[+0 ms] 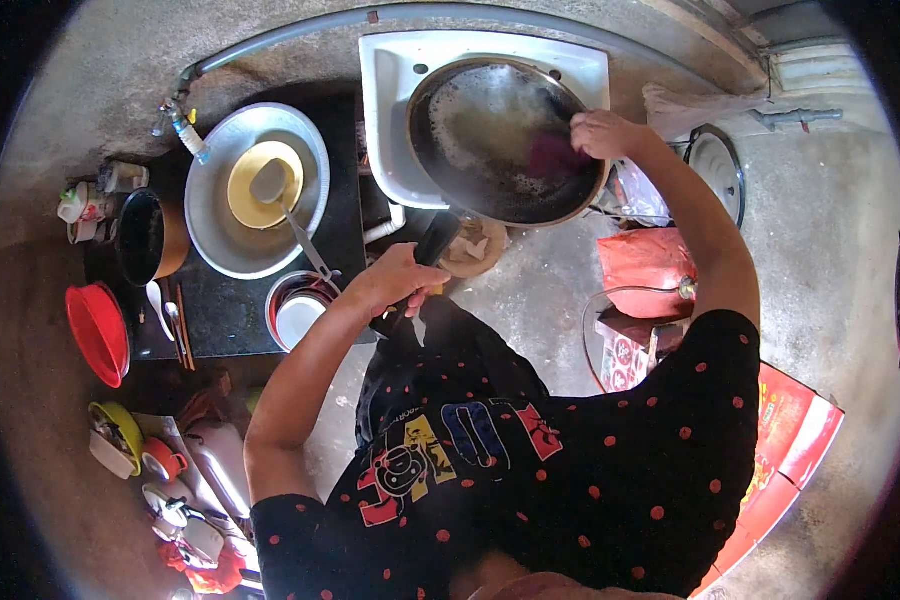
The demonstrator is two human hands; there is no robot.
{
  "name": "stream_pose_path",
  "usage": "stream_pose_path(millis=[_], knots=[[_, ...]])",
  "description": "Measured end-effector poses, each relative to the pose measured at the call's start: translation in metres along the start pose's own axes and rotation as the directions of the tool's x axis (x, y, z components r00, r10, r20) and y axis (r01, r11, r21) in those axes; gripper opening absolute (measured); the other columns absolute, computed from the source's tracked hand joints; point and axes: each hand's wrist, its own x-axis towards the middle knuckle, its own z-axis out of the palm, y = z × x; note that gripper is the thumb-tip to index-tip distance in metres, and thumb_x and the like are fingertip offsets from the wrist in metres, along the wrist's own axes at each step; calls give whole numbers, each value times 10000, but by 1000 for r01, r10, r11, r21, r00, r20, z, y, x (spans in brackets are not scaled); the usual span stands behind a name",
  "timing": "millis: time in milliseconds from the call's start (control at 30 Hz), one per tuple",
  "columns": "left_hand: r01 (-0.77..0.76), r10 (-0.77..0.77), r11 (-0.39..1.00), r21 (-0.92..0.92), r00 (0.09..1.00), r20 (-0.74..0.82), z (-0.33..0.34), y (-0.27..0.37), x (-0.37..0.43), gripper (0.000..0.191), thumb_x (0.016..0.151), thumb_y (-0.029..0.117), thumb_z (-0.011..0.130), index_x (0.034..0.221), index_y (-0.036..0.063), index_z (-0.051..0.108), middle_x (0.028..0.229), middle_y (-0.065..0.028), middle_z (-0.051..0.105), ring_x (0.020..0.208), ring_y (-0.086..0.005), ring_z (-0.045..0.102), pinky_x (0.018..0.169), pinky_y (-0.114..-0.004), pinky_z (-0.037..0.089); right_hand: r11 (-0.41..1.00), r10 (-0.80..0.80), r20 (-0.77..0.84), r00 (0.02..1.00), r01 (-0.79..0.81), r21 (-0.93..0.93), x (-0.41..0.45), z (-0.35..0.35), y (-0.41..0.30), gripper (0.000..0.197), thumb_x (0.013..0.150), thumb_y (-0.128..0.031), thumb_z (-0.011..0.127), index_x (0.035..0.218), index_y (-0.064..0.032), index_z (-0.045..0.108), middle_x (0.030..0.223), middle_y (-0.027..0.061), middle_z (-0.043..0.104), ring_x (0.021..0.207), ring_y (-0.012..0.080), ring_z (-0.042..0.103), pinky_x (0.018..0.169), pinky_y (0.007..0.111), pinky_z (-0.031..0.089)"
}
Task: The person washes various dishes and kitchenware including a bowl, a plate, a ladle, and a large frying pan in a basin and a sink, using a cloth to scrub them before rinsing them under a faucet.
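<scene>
A large dark wok [487,142] rests tilted over a white ceramic sink [386,97], with cloudy, foamy water inside. My left hand [405,281] is closed around the wok's black handle [436,238], which points towards my body. At the right rim of the wok is my right hand [600,135], its fingers bent down over the inside edge. Beside those fingers a dark purple patch [555,156], perhaps a scrubbing cloth, shows in the water; whether the fingers grip it is not clear.
Left on a black counter [232,330] stand a wide metal basin [195,202] holding a yellow bowl [244,206] and ladle [268,184], a dark pot [142,232] and stacked bowls [300,319]. A waste basket [487,259] is below the sink. A red-covered object [641,270] with a hose stands right.
</scene>
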Motion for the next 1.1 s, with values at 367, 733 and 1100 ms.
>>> stream_pose_path(millis=[367,733,1100], knots=[[23,-21,987,-160,1000,15,4,2,-2,214,772,152,657,679,31,507,497,-26,459,378,-110,436,361,-261,345,671,117,147,982,-188,717,-4,-20,-124,358,869,-224,372,1092,-108,627,1102,115,606,1002,253,574,845,349,443],[115,-40,891,-440,984,177,-11,-2,7,156,787,118,626,769,36,495,536,-10,456,376,-90,428,340,-230,330,-187,171,-304,937,334,924,135,-27,-173,538,900,-149,457,1396,-103,256,1441,94,254,1276,164,290,1052,276,216],[87,-41,912,-402,992,121,8,7,10,212,781,126,612,713,53,424,501,-17,416,377,-86,392,334,-241,325,848,438,-719,539,16,529,240,26,-95,599,841,29,394,1397,-129,237,1440,144,235,1293,326,304,1052,444,289]])
